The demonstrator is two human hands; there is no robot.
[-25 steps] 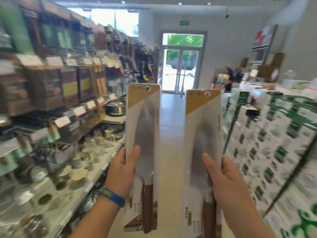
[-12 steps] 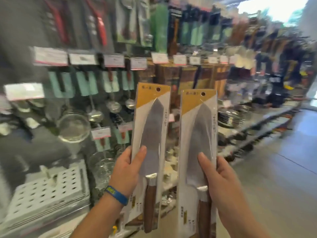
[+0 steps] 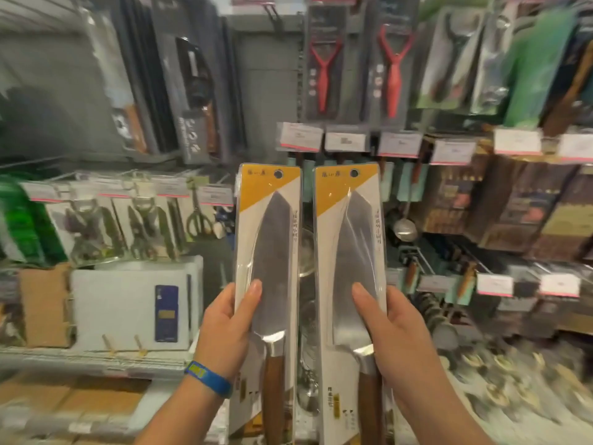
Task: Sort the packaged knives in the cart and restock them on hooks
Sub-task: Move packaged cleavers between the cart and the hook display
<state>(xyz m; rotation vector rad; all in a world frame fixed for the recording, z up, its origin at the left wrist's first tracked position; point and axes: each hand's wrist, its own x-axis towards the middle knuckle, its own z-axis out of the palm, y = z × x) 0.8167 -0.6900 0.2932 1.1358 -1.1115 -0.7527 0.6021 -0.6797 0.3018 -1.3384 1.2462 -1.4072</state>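
Observation:
I hold two matching packaged knives upright, side by side, in front of a display wall. Each has a white card with a yellow top corner, a hang hole, a wide steel blade and a wooden handle. My left hand point(image 3: 229, 329), with a blue wristband, grips the left packaged knife point(image 3: 268, 252) at its left edge, thumb on the blade. My right hand point(image 3: 390, 335) grips the right packaged knife point(image 3: 348, 252) at its right edge. The two packs nearly touch. No cart is in view.
Behind the packs hang red peelers point(image 3: 325, 69), dark knife packs point(image 3: 192, 91), scissors point(image 3: 199, 216) and a ladle point(image 3: 406, 226) on hooks with white price tags point(image 3: 300, 138). White cutting boards point(image 3: 128, 306) stand on the lower left shelf. Boxed goods point(image 3: 526, 203) fill the right side.
My view has swung left from the aisle and door to face the display wall. Both hands keep the same grip on the knife packs, which now stand closer together.

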